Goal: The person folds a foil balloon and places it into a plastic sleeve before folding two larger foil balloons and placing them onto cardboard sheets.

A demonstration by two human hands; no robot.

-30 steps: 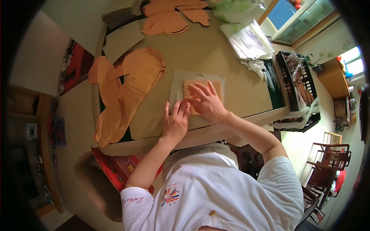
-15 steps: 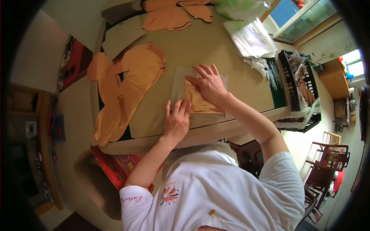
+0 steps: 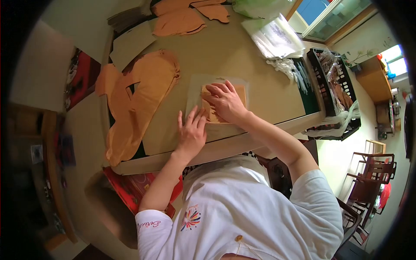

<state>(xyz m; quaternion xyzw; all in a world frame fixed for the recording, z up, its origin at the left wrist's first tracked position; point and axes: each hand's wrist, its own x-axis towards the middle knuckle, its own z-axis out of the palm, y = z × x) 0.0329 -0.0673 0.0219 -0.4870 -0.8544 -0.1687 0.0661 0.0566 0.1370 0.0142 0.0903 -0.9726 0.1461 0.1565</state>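
Cloth point(image 3: 143, 89) left of plastic bag point(image 3: 193, 92)

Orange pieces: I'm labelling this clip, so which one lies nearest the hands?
The small rectangular piece, partly covered by the right hand; the left heap and far heap are larger, curved in outline, and untouched.

Folded tan piece, flat, under the right hand point(image 3: 227, 104).
Tan piece point(image 3: 240, 93): thin, fabric-like, roughly square, some creasing beneath right fingers; lower-left edge by left hand's point(image 3: 192, 132) fingertips. Clear sleeve point(image 3: 195, 88): translucent, flat, larger than the piece, margin showing left of the right hand and beyond its fingertips, small slot at far edge. Piece inside sleeve or on top: cannot tell.
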